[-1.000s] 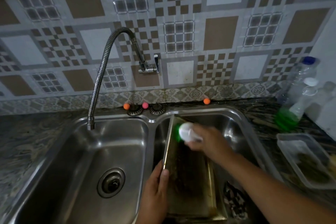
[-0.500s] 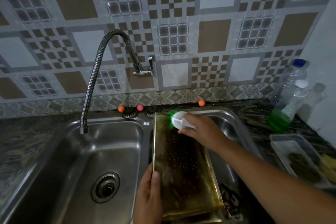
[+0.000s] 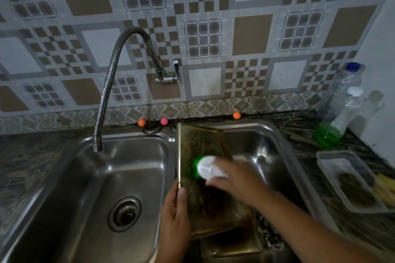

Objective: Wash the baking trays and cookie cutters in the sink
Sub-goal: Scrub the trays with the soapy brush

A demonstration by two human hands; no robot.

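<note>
The scrubber (image 3: pixel 206 166) had come back down from the far end of the baking tray (image 3: pixel 201 151) to about its middle, so scrubbing was well underway but that tray was still grimy. Right hand (image 3: pixel 233 179) was wrapped around the scrubber, left hand (image 3: pixel 175 215) pinched the tray's left rim, tilted in the right basin of the sink (image 3: pixel 284 147), another tray (image 3: pixel 230 243) underneath.

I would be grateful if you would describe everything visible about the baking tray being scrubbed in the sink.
The baking tray is a rectangular metal sheet with a low raised rim, yellowish and darkened by brown baked-on stains. It stands tilted over the right basin, far end up by the sink's back edge. The left hand grips its left rim, thumb on top. The right hand holds a white-handled green scrubber against its face. A second tray seems to lie beneath it.
</note>
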